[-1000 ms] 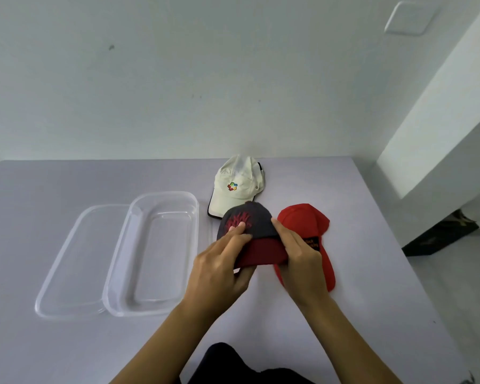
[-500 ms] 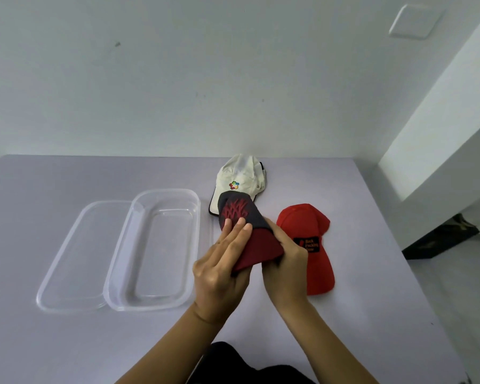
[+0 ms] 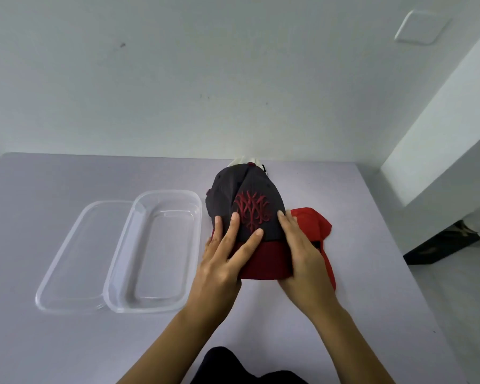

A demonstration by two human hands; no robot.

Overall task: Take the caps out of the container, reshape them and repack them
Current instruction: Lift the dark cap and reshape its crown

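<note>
Left hand (image 3: 219,268) and right hand (image 3: 302,254) grip the dark cap (image 3: 247,189) outside the clear container (image 3: 117,273), lid (image 3: 72,250) alongside

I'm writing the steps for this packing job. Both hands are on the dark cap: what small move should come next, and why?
Probably carry the dark cap left and lower it into the container. Its crown looks rounded out, the left hand and right hand hold its two sides, and the container lies empty just beside it.
</note>
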